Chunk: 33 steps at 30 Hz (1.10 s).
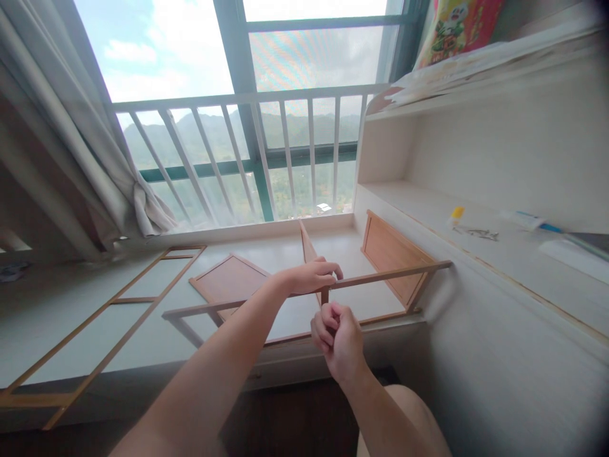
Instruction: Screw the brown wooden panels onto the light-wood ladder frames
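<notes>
A brown wooden frame with panels stands on the white sill. Its long front rail [385, 276] runs across in front of me. My left hand [314, 275] lies over the rail near its middle, fingers curled over it. Just below, my right hand [339, 339] is closed in a pinch beside the short wooden upright [325, 296]; what the fingers hold, if anything, is hidden. Behind the left hand a thin middle panel [308, 242] stands on edge. A wooden side panel [397, 257] is at the right, and another panel [233, 279] at the left.
A ladder-like wooden frame [136, 299] lies at the left on the sill [178, 343]. Small metal pieces [483, 234] and a yellow-capped item [457, 214] are on the right shelf [428, 203]. A white railing [285, 146] and grey curtain [71, 127] stand by the window.
</notes>
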Tool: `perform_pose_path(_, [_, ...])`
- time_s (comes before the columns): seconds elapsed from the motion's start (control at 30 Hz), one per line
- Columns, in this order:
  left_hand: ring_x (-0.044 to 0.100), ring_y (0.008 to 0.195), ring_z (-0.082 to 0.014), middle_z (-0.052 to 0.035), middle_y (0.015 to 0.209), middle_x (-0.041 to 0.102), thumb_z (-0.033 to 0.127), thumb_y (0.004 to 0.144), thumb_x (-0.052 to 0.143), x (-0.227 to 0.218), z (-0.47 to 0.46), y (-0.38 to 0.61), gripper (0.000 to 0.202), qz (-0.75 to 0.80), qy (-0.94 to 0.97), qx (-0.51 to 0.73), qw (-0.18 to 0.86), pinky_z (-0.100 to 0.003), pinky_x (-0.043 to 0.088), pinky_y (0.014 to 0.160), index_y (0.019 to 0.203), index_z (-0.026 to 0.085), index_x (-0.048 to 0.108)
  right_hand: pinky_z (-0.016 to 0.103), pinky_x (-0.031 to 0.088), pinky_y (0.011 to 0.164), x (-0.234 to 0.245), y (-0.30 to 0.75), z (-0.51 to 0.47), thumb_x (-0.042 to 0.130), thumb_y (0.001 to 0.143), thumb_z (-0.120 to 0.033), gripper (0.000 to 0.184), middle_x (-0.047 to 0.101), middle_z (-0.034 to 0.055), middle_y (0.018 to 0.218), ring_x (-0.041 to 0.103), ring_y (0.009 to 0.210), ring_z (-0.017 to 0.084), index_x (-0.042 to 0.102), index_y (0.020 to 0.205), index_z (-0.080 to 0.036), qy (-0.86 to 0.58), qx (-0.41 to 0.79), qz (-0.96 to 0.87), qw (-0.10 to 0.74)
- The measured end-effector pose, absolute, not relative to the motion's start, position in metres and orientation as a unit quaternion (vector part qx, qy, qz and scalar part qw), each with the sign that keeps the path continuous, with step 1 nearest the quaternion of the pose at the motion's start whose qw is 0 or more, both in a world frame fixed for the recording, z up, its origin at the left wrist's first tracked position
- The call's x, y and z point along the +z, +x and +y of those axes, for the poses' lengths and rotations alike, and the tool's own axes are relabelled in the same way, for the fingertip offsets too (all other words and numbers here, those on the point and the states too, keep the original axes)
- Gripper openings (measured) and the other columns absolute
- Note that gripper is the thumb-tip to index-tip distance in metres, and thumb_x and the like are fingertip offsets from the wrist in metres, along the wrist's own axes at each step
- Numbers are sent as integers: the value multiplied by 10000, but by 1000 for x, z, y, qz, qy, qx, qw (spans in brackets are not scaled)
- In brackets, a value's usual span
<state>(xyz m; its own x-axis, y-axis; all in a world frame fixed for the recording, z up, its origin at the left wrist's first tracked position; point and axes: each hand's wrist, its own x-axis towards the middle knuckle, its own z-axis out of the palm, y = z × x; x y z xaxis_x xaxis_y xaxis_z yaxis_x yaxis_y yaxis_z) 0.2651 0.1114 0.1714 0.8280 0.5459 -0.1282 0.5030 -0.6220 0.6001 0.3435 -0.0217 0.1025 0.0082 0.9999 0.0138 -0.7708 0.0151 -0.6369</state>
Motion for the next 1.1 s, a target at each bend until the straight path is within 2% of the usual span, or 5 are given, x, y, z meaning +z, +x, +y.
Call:
perform_pose_path(0.13, [495, 1004, -178, -23, 969, 425, 293, 922, 403, 172, 111, 266, 280, 292, 904, 24, 311, -329, 381, 1000, 1129, 251, 587, 219, 105, 335, 97, 353, -14, 436, 832, -322, 386, 228, -81, 362, 181, 314, 64, 286, 489, -230, -333, 605, -303, 657])
perform_pose_path(0.4, [495, 1010, -178, -25, 974, 426, 286, 919, 398, 172, 110, 266, 277, 296, 901, 33, 316, -323, 369, 1008, 1114, 251, 592, 209, 141, 336, 89, 363, -6, 436, 825, -307, 353, 247, -80, 428, 224, 340, 60, 288, 516, -224, -410, 573, -347, 619])
perform_pose_path(1.1, [500, 1022, -177, -26, 998, 437, 296, 918, 396, 172, 110, 265, 286, 296, 902, 30, 313, -322, 376, 1012, 1124, 254, 590, 223, 162, 352, 80, 368, -3, 453, 820, -350, 353, 237, -86, 439, 228, 360, 64, 301, 526, -227, -440, 559, -377, 593])
